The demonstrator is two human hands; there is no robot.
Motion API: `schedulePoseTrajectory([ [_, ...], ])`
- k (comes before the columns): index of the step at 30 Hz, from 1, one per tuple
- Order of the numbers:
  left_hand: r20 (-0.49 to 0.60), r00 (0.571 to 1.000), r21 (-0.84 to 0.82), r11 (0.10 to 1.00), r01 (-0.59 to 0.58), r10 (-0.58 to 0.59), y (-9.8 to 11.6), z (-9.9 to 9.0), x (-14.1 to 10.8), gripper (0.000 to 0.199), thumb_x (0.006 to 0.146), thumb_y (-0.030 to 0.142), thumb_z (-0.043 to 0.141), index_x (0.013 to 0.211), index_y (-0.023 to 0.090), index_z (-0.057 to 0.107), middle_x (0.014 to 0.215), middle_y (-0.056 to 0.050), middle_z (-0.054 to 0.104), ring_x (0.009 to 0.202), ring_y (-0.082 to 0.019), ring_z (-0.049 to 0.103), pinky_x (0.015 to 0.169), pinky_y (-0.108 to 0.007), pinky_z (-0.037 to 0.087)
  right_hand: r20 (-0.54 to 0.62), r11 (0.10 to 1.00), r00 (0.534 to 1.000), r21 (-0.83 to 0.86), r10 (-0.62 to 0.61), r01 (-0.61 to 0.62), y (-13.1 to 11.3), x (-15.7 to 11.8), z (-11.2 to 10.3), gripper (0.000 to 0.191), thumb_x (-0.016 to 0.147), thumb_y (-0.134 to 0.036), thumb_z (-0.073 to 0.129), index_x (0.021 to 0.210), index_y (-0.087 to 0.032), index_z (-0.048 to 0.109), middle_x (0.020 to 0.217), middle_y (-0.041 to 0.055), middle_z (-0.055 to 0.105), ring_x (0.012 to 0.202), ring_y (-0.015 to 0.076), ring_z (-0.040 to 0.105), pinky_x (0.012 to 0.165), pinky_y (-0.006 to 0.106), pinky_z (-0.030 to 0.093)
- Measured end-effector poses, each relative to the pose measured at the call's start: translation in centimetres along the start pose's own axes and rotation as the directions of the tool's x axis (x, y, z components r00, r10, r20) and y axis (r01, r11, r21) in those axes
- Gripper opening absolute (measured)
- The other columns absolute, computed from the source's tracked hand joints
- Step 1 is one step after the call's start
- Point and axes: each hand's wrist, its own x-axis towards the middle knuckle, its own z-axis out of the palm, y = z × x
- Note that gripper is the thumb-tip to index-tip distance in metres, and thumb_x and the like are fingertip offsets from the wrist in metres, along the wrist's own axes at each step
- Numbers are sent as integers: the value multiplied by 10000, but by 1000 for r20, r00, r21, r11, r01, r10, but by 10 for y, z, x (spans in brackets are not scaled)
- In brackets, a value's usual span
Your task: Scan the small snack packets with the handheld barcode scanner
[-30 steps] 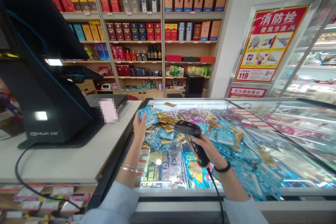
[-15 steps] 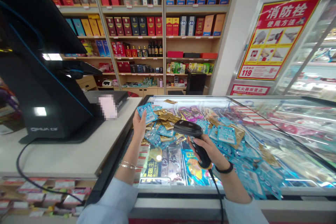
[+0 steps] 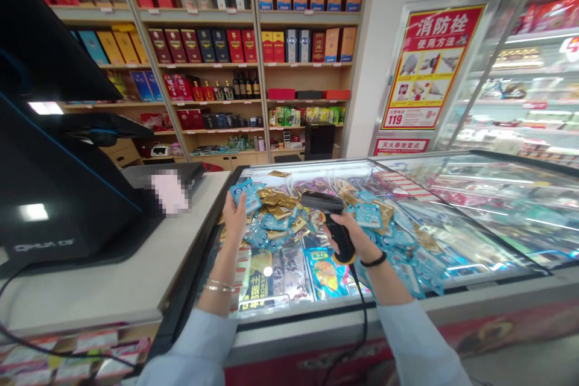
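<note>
Still pinching a blue packet in the left hand, near the packet pile on the freezer. Still curled round a black scanner with the right hand, pointing toward that packet. Turned rightward since half a second ago, showing the poster farther left and more red front panel.

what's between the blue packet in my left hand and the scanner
In the head view, a pile of gold packets and other blue packets lies between the held packet and the scanner.

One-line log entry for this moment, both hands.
left hand: holds blue packet | right hand: grips scanner | loose packets: blue and gold, on glass-topped case
</note>
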Motion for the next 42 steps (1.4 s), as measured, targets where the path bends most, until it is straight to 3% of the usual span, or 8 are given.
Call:
schedulePoseTrajectory([
  [4, 163, 986, 61, 997, -50, 39, 15, 38, -30, 269, 825, 415, 648, 986, 200, 645, 854, -12, 659, 844, -199, 619, 852, -299, 481, -74, 997, 995, -9, -73, 72, -39, -21, -19, 344, 774, -506, 644, 858, -176, 594, 581, -37, 580, 330, 91, 481, 305, 204, 379],
  [10, 352, 931, -89, 987, 135, -95, 29, 131, -79, 297, 763, 294, 716, 1037, 215, 631, 998, -44, 675, 1008, -236, 627, 960, -344, 452, -249, 992, 960, -39, -124, 118, -72, -60, -70, 346, 762, -516, 619, 898, -198, 596, 589, -39, 552, 358, 108, 460, 314, 235, 383],
  [14, 498, 831, -10, 956, 292, -248, 27, 182, -113, 410, 759, 222, 686, 1158, 196, 598, 1032, -86, 677, 1020, -262, 638, 986, -417, 449, -351, 992, 928, -25, -126, 125, -66, -82, -106, 332, 755, -516, 610, 869, -204, 593, 590, -35, 544, 365, 108, 453, 315, 231, 371],
  [17, 592, 745, 114, 948, 299, -306, 20, 203, -140, 539, 749, 172, 637, 1281, 191, 549, 1089, -106, 675, 1063, -278, 627, 1008, -452, 440, -407, 991, 906, 12, -114, 130, -54, -95, -129, 321, 735, -510, 629, 823, -204, 587, 587, -35, 546, 366, 102, 457, 324, 221, 374],
  [25, 667, 711, 390, 918, -78, -223, 9, 210, -184, 663, 741, 235, 629, 1388, 184, 492, 1485, -173, 384, 1410, -354, 344, 1169, -492, 250, -485, 991, 870, 45, -90, 127, -26, -113, -166, 297, 720, -479, 628, 806, -197, 591, 596, -24, 541, 373, 111, 439, 335, 244, 371],
  [35, 663, 716, 348, 937, -35, -219, 5, 209, -195, 668, 816, 295, 567, 1449, 146, 414, 1577, -198, 289, 1501, -324, 194, 1219, -481, 132, -519, 989, 850, 52, -90, 136, -19, -122, -173, 333, 704, -476, 615, 854, -183, 665, 610, -6, 514, 391, 121, 429, 343, 259, 353],
  [39, 621, 767, 323, 944, -65, -160, 11, 207, -175, 682, 833, 353, 584, 1460, 151, 408, 1604, -188, 268, 1523, -338, 126, 1226, -506, 84, -514, 985, 852, 71, -101, 160, -28, -123, -171, 311, 734, -466, 604, 851, -185, 669, 623, 0, 502, 402, 116, 422, 342, 252, 351],
  [42, 644, 765, 282, 931, -232, -4, 11, 193, -136, 601, 864, 290, 538, 1434, 124, 449, 1557, -202, 367, 1487, -308, 266, 1219, -455, 184, -489, 972, 862, 104, -135, 212, -39, -119, -160, 291, 768, -448, 588, 884, -194, 672, 639, 1, 501, 412, 117, 415, 340, 249, 357],
])
